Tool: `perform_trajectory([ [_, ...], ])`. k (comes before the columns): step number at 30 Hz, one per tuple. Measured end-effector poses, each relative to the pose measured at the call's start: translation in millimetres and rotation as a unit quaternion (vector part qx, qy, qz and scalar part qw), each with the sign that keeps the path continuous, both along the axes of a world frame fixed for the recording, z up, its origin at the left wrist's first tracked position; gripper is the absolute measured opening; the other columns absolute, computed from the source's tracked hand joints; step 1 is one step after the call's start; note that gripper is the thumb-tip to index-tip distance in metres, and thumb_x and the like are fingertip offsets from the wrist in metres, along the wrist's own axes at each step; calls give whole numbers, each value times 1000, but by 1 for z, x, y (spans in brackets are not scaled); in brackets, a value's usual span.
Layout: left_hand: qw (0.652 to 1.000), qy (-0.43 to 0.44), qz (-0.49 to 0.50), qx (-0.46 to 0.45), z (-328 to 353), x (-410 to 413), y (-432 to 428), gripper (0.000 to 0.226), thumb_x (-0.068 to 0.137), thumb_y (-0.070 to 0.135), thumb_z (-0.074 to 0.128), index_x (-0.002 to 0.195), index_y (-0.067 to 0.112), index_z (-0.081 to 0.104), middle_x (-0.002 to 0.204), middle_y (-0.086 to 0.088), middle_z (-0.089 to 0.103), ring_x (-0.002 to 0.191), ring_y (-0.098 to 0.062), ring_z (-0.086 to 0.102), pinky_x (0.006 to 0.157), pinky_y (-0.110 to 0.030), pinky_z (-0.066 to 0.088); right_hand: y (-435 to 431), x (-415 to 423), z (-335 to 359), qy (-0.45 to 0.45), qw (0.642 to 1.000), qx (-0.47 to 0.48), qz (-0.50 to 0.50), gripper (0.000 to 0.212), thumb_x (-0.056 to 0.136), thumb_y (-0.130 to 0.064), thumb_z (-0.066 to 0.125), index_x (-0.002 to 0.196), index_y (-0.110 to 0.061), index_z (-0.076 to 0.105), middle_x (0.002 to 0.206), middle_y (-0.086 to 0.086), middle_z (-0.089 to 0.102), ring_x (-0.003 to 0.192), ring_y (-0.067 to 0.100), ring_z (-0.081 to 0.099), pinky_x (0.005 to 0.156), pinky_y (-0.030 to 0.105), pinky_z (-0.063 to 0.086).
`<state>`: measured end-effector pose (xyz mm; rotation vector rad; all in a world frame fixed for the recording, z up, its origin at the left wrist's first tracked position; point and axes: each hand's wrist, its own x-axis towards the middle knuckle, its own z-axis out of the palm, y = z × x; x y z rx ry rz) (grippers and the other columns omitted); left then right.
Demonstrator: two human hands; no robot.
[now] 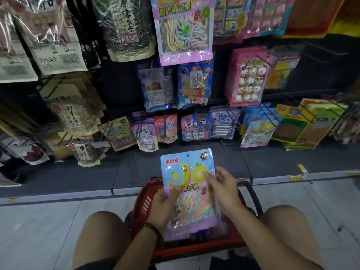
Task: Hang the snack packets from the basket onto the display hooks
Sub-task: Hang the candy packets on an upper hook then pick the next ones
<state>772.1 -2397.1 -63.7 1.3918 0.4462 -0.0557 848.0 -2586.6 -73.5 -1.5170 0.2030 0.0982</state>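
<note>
The left hand (162,206) and right hand (224,189) are pinching a packet (187,172) by its sides above the red basket (145,203), which seems to be holding more.

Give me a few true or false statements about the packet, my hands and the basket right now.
1. Both the left hand and the right hand hold the packet. True.
2. The packet hangs on a hook. False: it is held above the basket.
3. The basket is blue. False: it is red.
4. A similar packet hangs at the lower right of the display. True.
</note>
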Motion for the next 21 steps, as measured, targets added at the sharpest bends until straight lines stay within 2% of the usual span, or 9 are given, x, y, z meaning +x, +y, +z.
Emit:
perform_trajectory([
  [2,999,-13,-16,35,9,6,4,18,103,21,65,114,11,75,106,-18,80,95,-35,75,83,-51,57,-2,4,11,-9,1000,21,4,12,93,-9,78,104,-11,74,89,6,81,82,22,74,80,40,58],
  [5,994,-59,19,90,23,22,10,14,99,15,72,112,14,71,107,-7,81,100,-30,78,86,-51,63,-4,7,22,-23,999,30,-1,11,93,-6,78,100,-4,70,79,7,79,72,21,73,74,41,57],
  [8,989,-100,28,107,44,39,9,13,102,20,69,114,16,72,109,1,82,103,-21,78,88,-43,65,-6,15,40,-35,999,32,6,12,95,-7,76,98,-3,65,61,0,68,52,23,58,61,39,49],
  [11,986,-133,20,98,69,55,10,15,104,16,64,113,22,73,109,10,82,103,-12,78,86,-29,64,-10,26,68,-65,997,30,4,14,94,-8,77,100,-2,65,62,2,67,51,19,58,57,34,50],
  [13,985,-148,12,92,91,67,11,17,104,16,64,115,25,72,111,12,81,105,-10,77,87,-25,63,-12,35,93,-90,996,23,10,12,95,-8,75,100,-3,65,67,0,72,59,15,66,58,34,55],
  [15,983,-162,0,92,116,82,11,18,104,19,65,119,24,72,115,10,81,109,-12,76,92,-31,61,-12,46,122,-113,993,20,10,13,96,-11,75,103,-4,67,77,1,79,75,16,76,70,31,60],
  [17,980,-177,-1,89,143,98,11,18,103,20,65,120,21,72,116,7,81,109,-15,77,95,-38,61,-12,60,153,-128,991,25,-3,15,95,-15,77,104,-5,69,90,8,82,86,27,80,78,43,64],
  [21,974,-213,6,75,204,132,12,19,103,16,65,120,14,71,116,-2,81,108,-24,78,98,-51,60,-9,96,219,-181,983,12,-10,15,95,-19,77,101,-9,68,94,13,81,89,36,79,82,58,64],
])
